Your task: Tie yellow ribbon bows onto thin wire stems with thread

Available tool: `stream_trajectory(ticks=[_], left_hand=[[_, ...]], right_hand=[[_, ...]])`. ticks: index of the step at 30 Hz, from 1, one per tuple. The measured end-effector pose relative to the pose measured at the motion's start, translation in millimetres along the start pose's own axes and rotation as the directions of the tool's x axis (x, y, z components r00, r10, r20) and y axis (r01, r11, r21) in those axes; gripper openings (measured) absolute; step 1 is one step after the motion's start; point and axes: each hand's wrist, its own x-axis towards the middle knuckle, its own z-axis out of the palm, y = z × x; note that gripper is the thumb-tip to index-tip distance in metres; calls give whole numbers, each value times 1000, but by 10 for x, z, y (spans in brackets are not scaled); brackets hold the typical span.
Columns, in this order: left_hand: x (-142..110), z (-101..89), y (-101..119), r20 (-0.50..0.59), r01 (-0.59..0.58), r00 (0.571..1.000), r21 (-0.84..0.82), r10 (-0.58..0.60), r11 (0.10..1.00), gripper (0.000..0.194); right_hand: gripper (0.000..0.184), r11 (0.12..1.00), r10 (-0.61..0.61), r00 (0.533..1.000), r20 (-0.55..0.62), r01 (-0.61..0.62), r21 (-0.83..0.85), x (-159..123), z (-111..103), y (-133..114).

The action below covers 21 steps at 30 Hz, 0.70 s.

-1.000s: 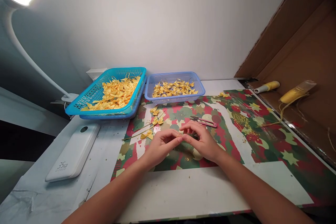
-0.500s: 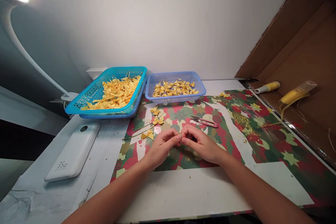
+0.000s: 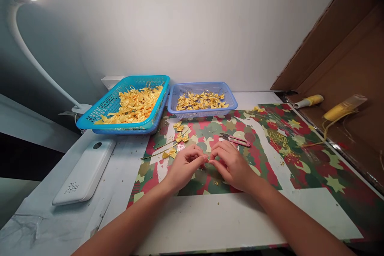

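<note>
My left hand [image 3: 186, 164] and my right hand [image 3: 230, 163] meet fingertip to fingertip low over the patterned red and green mat [image 3: 270, 156]. Both hands are closed in a pinch on something tiny between them that I cannot make out. Just left of my left hand lie three yellow ribbon bows [image 3: 169, 153] on thin gold wires. A pair of pink thread snips [image 3: 235, 139] lies on the mat just beyond my right hand.
A turquoise basket [image 3: 99, 113] full of yellow bows and a lilac basket [image 3: 173, 97] with fewer bows stand at the back. A white power bank [image 3: 85, 171] lies at the left. Yellow thread spools [image 3: 340, 109] rest on cardboard at the right.
The hands have stayed pinched together at the same spot, fingers shifting slightly and the pinch lowering a little toward the mat. The view has tilted a bit.
</note>
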Motion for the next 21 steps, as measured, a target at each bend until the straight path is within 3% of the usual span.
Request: stream_trajectory(ticks=[7, 11, 21], left_hand=[[-12, -14, 25, -14, 38, 999, 85, -37, 996, 22], [-11, -51, 44, 46, 53, 997, 103, -58, 993, 21], [-7, -210, 154, 328, 222, 917, 57, -228, 973, 19]], right_hand=[[12, 987, -79, 997, -1, 78, -141, 8, -36, -11], [13, 985, -76, 997, 5, 76, -154, -3, -49, -10], [14, 987, 77, 988, 137, -95, 132, 7, -86, -49]])
